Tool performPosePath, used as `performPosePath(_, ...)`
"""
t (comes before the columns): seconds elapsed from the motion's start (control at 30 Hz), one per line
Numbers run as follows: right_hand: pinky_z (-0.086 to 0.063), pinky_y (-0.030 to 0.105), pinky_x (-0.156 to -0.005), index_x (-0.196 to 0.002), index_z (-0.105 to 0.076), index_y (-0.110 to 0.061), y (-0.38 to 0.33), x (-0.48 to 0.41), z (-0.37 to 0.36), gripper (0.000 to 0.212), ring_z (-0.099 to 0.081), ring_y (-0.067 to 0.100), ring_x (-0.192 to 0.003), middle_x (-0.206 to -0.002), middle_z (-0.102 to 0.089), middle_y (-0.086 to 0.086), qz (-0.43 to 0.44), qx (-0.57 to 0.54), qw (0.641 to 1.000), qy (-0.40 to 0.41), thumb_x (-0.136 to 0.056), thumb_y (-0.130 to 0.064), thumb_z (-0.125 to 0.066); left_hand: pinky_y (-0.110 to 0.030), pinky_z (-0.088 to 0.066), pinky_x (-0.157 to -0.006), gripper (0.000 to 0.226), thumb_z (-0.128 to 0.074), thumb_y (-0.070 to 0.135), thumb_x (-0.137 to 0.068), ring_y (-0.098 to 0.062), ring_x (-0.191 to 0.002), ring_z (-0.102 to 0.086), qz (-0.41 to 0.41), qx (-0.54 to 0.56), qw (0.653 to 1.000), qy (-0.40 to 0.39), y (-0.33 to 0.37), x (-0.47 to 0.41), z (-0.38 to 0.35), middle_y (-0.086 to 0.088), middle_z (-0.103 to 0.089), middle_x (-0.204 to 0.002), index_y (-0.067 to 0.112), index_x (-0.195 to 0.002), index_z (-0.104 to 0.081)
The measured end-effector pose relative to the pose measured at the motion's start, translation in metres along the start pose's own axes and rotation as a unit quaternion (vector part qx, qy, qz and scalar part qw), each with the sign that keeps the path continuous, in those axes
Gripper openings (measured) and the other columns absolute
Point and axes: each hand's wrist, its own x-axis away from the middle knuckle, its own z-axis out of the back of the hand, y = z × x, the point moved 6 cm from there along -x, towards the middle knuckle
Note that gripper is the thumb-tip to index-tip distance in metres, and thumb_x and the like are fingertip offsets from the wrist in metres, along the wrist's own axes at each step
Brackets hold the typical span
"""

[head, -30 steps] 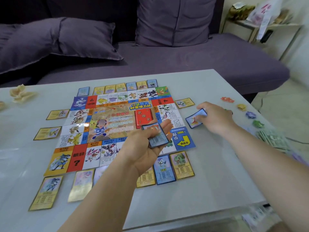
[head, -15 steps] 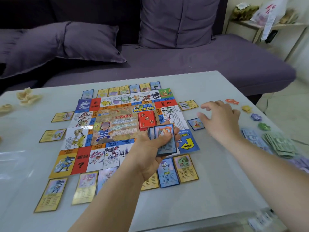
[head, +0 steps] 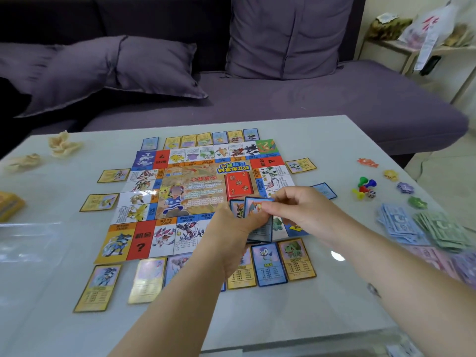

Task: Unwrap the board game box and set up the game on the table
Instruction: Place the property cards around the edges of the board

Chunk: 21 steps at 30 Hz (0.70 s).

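A colourful game board point(head: 180, 199) lies flat in the middle of the pale table point(head: 296, 300), ringed by yellow and blue property cards such as the blue one point(head: 269, 264) at its near edge. My left hand point(head: 229, 233) grips a small stack of blue cards point(head: 260, 222) over the board's near right corner. My right hand point(head: 301, 210) pinches the top card of that stack at its upper edge. Another blue card point(head: 324, 189) lies just right of the board.
Coloured pawns and a die point(head: 364, 188) and flat tokens point(head: 405, 187) lie at the right. Piles of paper money point(head: 422, 229) spread near the right edge. A yellow box point(head: 9, 206) sits at the far left, crumpled scraps point(head: 64, 145) at the back left. A purple sofa point(head: 257, 99) stands behind.
My right hand set a blue card down right of the board, then came back left to the stack in my left hand and now pinches its top card.
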Motion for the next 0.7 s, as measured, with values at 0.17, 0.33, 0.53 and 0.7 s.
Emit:
performPosePath(0.17, -0.038, 0.022, -0.068, -0.073, -0.070, -0.025, -0.008, -0.005, -0.014, 0.015, -0.051, -0.003, -0.058, -0.057, -0.060, -0.019, 0.005, -0.023, 1.000, 0.004, -0.086, -0.030, -0.066, -0.034, -0.057, -0.069, 0.020, -0.069, 0.008, -0.082, -0.024, -0.078, -0.071, 0.010, -0.019, 1.000, -0.004, 0.002, 0.006, 0.015, -0.009, -0.074, -0.085, 0.005, -0.102, -0.065)
performPosePath(0.33, -0.039, 0.028, -0.064, -0.069, -0.073, -0.022, -0.012, -0.013, -0.021, 0.019, -0.050, 0.011, -0.062, -0.065, -0.065, -0.004, -0.015, -0.080, 0.996, 0.021, -0.086, -0.023, -0.065, -0.039, -0.056, -0.079, 0.020, -0.065, -0.006, -0.082, -0.025, -0.078, -0.069, 0.007, 0.051, 0.997, 0.063, 0.013, 0.009, 0.042, -0.013, -0.071, -0.086, 0.003, -0.100, -0.062)
performPosePath(0.53, -0.040, 0.019, -0.066, -0.095, -0.067, -0.024, -0.025, -0.010, -0.039, 0.013, -0.060, 0.005, -0.075, -0.082, -0.069, -0.010, -0.006, 0.040, 0.997, -0.067, -0.083, -0.029, -0.068, -0.055, -0.051, -0.083, 0.033, -0.079, 0.017, -0.075, -0.043, -0.096, -0.064, -0.052, -0.001, 0.984, 0.171, 0.032, 0.003, 0.072, -0.022, -0.067, -0.097, 0.006, -0.099, -0.058)
performPosePath(0.7, -0.047, 0.023, -0.076, -0.095, -0.060, -0.031, -0.051, -0.033, -0.019, 0.017, -0.067, 0.000, -0.071, -0.072, -0.072, -0.008, 0.045, 0.059, 0.996, -0.044, -0.083, -0.026, -0.070, -0.041, -0.059, -0.070, 0.035, -0.078, 0.024, -0.074, -0.023, -0.073, -0.070, -0.088, -0.147, 0.978, 0.122, 0.060, -0.014, 0.058, -0.010, -0.071, -0.084, 0.008, -0.101, -0.063)
